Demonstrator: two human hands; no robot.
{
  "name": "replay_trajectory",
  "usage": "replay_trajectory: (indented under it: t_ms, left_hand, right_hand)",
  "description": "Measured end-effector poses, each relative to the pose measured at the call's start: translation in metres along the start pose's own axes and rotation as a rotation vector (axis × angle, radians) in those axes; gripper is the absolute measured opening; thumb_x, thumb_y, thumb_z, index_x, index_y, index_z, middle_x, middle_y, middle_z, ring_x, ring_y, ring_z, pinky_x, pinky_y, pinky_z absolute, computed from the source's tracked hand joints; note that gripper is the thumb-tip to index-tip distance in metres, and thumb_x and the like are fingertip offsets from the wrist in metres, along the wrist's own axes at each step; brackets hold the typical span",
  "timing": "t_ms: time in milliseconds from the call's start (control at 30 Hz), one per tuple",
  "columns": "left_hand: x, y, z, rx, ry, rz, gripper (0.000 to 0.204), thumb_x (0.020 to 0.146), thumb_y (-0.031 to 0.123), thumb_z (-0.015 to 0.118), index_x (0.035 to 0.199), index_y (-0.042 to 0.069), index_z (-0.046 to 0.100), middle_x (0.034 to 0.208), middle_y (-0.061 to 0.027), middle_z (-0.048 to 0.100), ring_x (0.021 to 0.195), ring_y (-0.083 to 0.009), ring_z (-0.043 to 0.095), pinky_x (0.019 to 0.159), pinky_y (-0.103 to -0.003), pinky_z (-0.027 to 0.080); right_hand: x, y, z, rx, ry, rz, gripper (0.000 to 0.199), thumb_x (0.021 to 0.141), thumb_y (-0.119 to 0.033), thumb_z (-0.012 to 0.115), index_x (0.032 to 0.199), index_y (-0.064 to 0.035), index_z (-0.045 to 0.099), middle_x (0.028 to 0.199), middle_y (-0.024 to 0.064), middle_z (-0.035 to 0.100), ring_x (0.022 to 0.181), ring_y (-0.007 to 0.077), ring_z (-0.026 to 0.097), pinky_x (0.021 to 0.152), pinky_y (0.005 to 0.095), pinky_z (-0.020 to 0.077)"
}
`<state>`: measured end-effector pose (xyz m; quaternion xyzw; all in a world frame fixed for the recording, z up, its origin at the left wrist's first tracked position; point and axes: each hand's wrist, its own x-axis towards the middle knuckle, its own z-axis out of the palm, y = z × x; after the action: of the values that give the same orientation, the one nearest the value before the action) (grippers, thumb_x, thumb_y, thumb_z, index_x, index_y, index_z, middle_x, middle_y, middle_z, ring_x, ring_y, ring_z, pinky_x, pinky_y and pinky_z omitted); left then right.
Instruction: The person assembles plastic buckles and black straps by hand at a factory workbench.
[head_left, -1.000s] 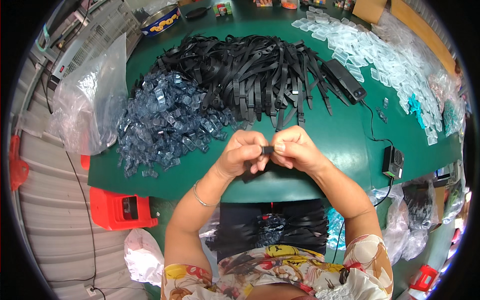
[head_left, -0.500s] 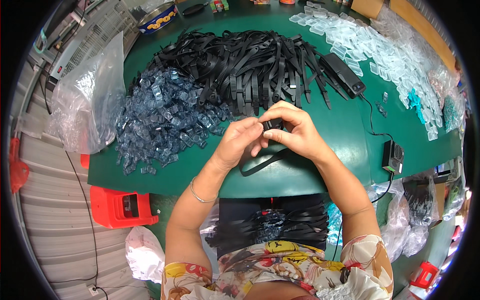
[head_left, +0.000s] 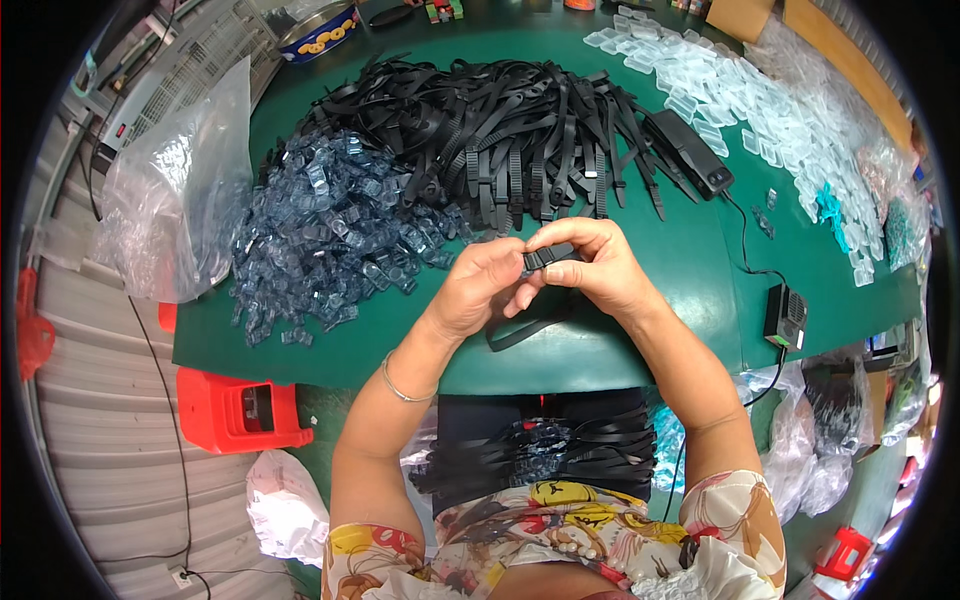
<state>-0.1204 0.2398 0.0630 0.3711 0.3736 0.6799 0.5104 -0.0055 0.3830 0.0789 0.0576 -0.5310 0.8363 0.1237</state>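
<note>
Above the near part of the green table, both hands are closed around one black plastic strap. My right hand (head_left: 603,272) pinches the ridged, buckle-like end of the black strap (head_left: 546,256) between thumb and fingers. My left hand (head_left: 477,287) grips the same end from the other side, its fingertips covering part of it. The strap's tail loops down below the hands onto the table. Beyond the hands lies a heap of black straps (head_left: 510,115). A mound of clear bluish plastic clips (head_left: 325,235) lies to the left.
More black straps (head_left: 600,440) lie across my lap. At right are a black device (head_left: 690,155), its corded adapter (head_left: 786,318) and a spread of clear plastic pieces (head_left: 740,95). A plastic bag (head_left: 170,200) stands left; a red stool (head_left: 235,415) is below the table edge.
The strap's ridged end has turned and shows more between my fingers. My right hand has shifted slightly down, with the strap still held by both hands.
</note>
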Motion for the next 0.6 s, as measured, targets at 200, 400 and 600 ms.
replay_trajectory:
  t_ms: [200, 400, 600]
  left_hand:
    - [-0.001, 0.005, -0.001, 0.084, 0.007, -0.124, 0.025, 0.089, 0.024, 0.052, 0.084, 0.001, 0.056, 0.072, -0.0037, 0.057, 0.062, -0.008, 0.052, 0.053, -0.019, 0.042]
    - [0.008, -0.004, -0.006, 0.612, 0.156, 0.1, 0.023, 0.088, 0.019, 0.049, 0.088, -0.002, 0.057, 0.076, -0.0019, 0.057, 0.07, -0.0068, 0.051, 0.064, -0.021, 0.042]
    - [0.013, -0.002, -0.01, 0.725, 0.525, 0.176, 0.005, 0.078, 0.005, 0.06, 0.08, 0.001, 0.058, 0.078, -0.0008, 0.058, 0.073, -0.0077, 0.053, 0.064, -0.024, 0.043]
  right_hand:
    - [0.0, -0.008, -0.01, -0.216, -0.116, -0.013, 0.019, 0.078, -0.004, 0.062, 0.096, 0.0011, 0.059, 0.085, 0.0084, 0.062, 0.072, 0.0115, 0.059, 0.062, 0.0213, 0.0451]
    - [0.001, -0.004, -0.022, -0.393, -0.076, 0.263, 0.015, 0.082, -0.014, 0.061, 0.091, -0.0022, 0.06, 0.079, 0.0014, 0.062, 0.071, 0.0064, 0.053, 0.058, 0.0212, 0.0415]
    - [0.002, 0.006, -0.018, -1.061, -0.193, -0.073, 0.015, 0.075, -0.013, 0.064, 0.085, -0.002, 0.063, 0.078, 0.0096, 0.06, 0.072, 0.0217, 0.058, 0.066, 0.0312, 0.0464]
